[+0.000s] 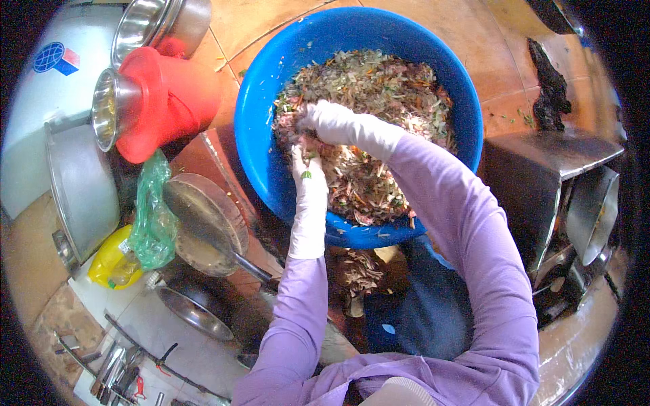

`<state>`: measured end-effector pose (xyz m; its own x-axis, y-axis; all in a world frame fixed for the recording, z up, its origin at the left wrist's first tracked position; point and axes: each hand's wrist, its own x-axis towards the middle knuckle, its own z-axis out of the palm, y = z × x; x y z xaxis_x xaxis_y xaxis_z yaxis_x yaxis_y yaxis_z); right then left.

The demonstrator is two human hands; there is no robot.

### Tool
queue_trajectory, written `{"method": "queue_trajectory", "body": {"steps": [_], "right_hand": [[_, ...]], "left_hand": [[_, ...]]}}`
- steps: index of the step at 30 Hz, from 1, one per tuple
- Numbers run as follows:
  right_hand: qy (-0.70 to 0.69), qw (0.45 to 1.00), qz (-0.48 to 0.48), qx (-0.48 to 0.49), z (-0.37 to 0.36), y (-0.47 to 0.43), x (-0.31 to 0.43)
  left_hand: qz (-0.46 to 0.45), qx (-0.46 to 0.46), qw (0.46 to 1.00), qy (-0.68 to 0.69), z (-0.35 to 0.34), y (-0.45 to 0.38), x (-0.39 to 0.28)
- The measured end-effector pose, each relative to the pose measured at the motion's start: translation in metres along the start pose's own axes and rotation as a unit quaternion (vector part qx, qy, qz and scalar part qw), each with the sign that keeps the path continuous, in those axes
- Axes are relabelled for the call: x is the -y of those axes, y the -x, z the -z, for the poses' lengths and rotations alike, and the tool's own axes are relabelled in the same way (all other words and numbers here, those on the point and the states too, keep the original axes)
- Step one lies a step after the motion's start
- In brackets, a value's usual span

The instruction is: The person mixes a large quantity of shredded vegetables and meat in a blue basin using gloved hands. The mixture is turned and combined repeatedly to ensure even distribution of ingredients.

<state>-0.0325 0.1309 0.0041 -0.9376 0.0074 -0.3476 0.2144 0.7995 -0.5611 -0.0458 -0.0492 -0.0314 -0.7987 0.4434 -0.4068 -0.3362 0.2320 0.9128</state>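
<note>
A large blue plastic basin (254, 101) holds a chopped mixture (376, 83) of pale shreds, orange strips, green bits and pinkish pieces that look like minced meat. Both my hands wear white gloves and work at the left side of the heap. My right hand (325, 122) reaches across from the right, its fingertips sunk in the mixture. Just below it, my left hand (307, 161) points up into the same spot, with a green leaf bit stuck to the glove. The fingers of both are partly buried, so their grip is hidden.
Left of the basin are a red plastic bucket (172, 96), a frying pan (203, 228), a green plastic bag (152, 213) and a yellow bottle (114, 259). A dark metal box (523, 188) stands to the right, below a blackened piece (551, 86) on the tiles.
</note>
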Motion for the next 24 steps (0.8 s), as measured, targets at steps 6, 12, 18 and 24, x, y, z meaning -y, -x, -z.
{"method": "queue_trajectory", "body": {"steps": [6,12,18,24], "right_hand": [[-0.025,0.993,-0.11,-0.044,-0.007,0.066,-0.005],[0.163,0.93,-0.185,-0.273,-0.003,0.058,-0.067],[-0.017,0.982,-0.044,-0.182,-0.025,0.054,-0.033],[0.001,0.993,-0.104,-0.053,0.001,0.097,-0.016]], "left_hand": [[-0.19,0.064,0.926,-0.32,0.012,0.009,-0.04],[-0.088,0.144,0.854,-0.493,-0.01,0.009,-0.026],[0.268,0.017,0.963,-0.02,-0.029,-0.014,-0.045],[0.018,0.037,0.985,-0.166,-0.005,-0.001,-0.024]]}}
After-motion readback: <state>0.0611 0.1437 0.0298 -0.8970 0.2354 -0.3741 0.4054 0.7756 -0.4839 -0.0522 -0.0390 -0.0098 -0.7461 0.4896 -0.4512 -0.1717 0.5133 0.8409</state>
